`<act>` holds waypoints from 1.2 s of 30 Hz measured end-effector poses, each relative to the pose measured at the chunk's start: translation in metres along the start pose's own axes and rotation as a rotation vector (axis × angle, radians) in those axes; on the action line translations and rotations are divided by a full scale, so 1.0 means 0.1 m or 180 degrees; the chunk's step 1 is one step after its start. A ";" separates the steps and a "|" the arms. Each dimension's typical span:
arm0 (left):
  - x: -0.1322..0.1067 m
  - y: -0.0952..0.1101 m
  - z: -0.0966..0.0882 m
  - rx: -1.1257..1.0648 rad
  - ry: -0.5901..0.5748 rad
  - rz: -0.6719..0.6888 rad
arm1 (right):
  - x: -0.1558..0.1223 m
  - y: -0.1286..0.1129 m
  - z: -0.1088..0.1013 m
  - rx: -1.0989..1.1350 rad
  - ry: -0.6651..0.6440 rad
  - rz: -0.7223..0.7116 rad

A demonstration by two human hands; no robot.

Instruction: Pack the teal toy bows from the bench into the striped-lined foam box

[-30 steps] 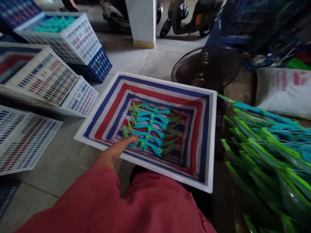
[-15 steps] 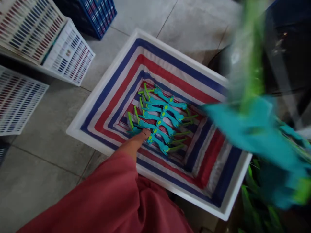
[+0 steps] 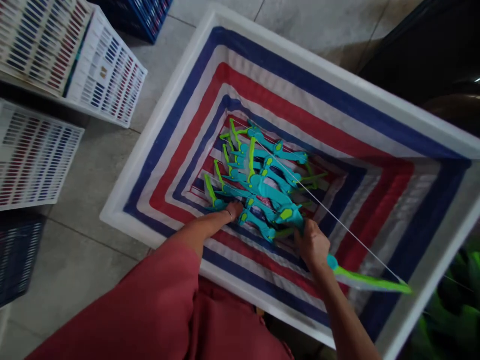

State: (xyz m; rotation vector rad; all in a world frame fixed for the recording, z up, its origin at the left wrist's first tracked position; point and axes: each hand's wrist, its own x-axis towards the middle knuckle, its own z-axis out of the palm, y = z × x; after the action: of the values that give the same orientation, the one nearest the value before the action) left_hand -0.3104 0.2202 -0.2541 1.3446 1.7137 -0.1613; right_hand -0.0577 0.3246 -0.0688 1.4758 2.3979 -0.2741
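Observation:
Several teal-and-green toy bows (image 3: 268, 231) lie in an overlapping row at the bottom of a big white bin (image 3: 159, 134). My left hand (image 3: 235, 210) reaches down to the near-left part of this row, its fingers closed at one of the bows and partly hidden. Another toy bow (image 3: 275, 191), with a white string stretched between its green tips, is gripped in my right hand (image 3: 313, 242). That bow is held over the others inside the bin, one limb pointing to the lower right. Whether it touches those below, I cannot tell.
A striped red, white and blue cloth (image 3: 390, 200) lines the bin. White slatted baskets (image 3: 107, 70) and a dark blue crate (image 3: 138, 17) stand on the tiled floor (image 3: 93, 175) to the left. Blurred green pieces (image 3: 453, 295) lie outside the bin at the right.
A toy bow, blurred at the upper right before, is now down inside the bin in my right hand. My left hand stays at the row. The view has shifted, and the bin looks larger.

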 end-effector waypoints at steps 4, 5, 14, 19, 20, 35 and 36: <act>0.04 -0.07 0.08 0.0450 -0.0081 0.0102 | 0.48 -0.38 0.57 0.0145 -0.0364 -0.0372; 0.04 -0.08 0.10 0.0548 -0.0085 0.0135 | 0.59 -0.48 0.73 0.0191 -0.0475 -0.0432; 0.06 -0.25 0.27 0.1163 -0.0105 0.0370 | 1.05 -0.81 1.85 0.0419 -0.0896 -0.0263; 0.05 -0.27 0.25 0.1205 -0.0077 0.0497 | 1.05 -0.89 1.99 0.0380 -0.0834 -0.0204; 0.04 -0.27 0.24 0.1215 -0.0062 0.0514 | 1.05 -0.92 2.00 0.0378 -0.0809 -0.0171; -0.01 0.09 -0.12 0.1385 0.0008 0.0237 | 1.08 -1.08 1.63 0.1655 -0.0855 0.0332; 0.01 0.13 -0.13 0.1448 -0.0024 0.0164 | 1.06 -1.04 1.48 0.1852 -0.0835 0.0418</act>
State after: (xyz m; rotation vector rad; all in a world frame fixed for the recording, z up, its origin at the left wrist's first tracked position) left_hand -0.3068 0.2340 -0.2421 1.7098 1.6945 -0.5524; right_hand -0.1714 0.3188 -0.2448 1.6840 2.0891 -1.1327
